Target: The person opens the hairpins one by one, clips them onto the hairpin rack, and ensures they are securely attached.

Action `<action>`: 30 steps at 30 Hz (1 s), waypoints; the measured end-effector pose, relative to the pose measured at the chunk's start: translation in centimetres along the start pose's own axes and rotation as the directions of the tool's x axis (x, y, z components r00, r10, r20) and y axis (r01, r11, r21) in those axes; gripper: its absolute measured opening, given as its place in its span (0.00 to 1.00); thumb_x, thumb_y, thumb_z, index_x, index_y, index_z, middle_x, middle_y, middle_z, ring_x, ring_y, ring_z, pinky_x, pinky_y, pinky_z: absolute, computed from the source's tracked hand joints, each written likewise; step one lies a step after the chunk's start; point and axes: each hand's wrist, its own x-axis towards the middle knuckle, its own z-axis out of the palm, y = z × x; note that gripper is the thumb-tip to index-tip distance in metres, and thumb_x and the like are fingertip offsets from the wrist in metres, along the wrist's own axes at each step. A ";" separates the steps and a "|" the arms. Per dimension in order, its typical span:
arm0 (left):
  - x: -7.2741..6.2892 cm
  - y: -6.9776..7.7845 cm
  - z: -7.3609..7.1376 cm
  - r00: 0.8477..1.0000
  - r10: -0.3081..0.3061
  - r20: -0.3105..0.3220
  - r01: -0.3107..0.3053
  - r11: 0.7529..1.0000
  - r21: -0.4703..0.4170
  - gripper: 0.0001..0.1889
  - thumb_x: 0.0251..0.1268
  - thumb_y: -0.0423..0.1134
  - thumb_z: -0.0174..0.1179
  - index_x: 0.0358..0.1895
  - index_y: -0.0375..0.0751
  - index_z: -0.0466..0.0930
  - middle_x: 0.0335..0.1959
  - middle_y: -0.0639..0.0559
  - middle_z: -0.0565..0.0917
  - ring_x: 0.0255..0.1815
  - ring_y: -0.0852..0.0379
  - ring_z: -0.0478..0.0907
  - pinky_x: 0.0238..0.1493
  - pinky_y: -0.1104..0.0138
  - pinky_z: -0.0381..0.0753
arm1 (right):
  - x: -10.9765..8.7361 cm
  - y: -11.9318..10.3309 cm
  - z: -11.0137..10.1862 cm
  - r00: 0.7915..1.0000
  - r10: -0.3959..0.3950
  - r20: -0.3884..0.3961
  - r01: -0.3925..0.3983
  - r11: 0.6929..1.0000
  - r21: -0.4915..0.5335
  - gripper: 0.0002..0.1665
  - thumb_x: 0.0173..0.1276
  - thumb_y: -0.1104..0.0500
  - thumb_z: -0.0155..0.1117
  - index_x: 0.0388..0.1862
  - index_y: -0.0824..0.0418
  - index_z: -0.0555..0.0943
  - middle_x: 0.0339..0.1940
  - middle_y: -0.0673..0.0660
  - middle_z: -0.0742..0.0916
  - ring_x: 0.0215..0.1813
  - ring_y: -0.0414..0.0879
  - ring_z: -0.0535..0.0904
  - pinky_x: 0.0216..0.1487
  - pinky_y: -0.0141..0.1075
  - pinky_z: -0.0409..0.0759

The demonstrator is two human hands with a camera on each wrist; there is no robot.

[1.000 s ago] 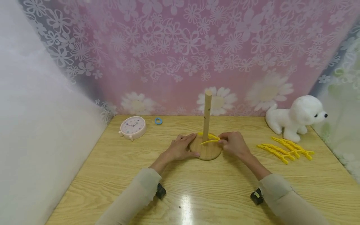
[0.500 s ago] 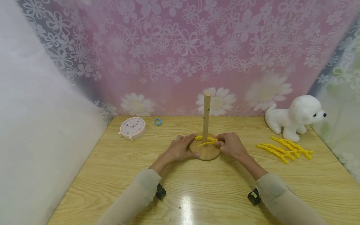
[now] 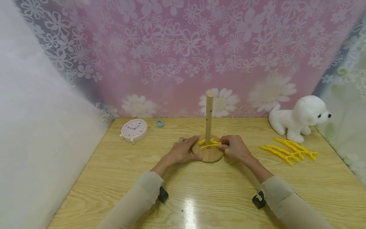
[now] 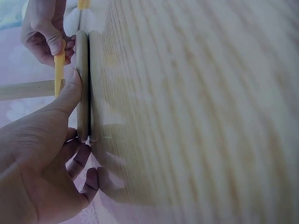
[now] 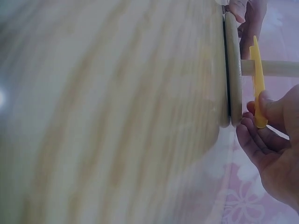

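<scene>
In the head view, a wooden stand, with an upright round post (image 3: 209,119) on a disc base (image 3: 211,157), is between the hands. My left hand (image 3: 181,152) grips the base's left edge, thumb at the front and fingers farther back. The right hand (image 3: 235,148) pinches the handle end of a yellow plastic clip (image 3: 210,146), whose two long arms lie either side of the post, low down. In the right wrist view the clip (image 5: 258,86) stands a little off the base (image 5: 237,74), with the thumb pressing its end. The left wrist view shows the left thumb close to the clip (image 4: 59,70).
Several more yellow clips (image 3: 291,152) lie on the table to the right, in front of a white toy dog (image 3: 310,111). A pink alarm clock (image 3: 134,130) and a small blue ring (image 3: 160,123) are at the back left. A flowered curtain (image 3: 171,63) hangs behind.
The right hand has brought the clip slightly left across the post, and its two arms now stand closer together. The left hand keeps its place on the base.
</scene>
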 end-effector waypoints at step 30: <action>0.2 -0.1 0.1 1.000 -0.008 0.003 0.008 1.000 0.003 0.51 0.65 0.70 0.63 0.86 0.58 0.50 0.85 0.61 0.55 0.76 0.49 0.60 0.73 0.39 0.58 | -0.1 0.6 -0.5 0.993 -0.087 0.080 0.083 0.995 0.052 0.15 0.71 0.62 0.73 0.53 0.65 0.86 0.45 0.59 0.87 0.43 0.50 0.83 0.45 0.48 0.83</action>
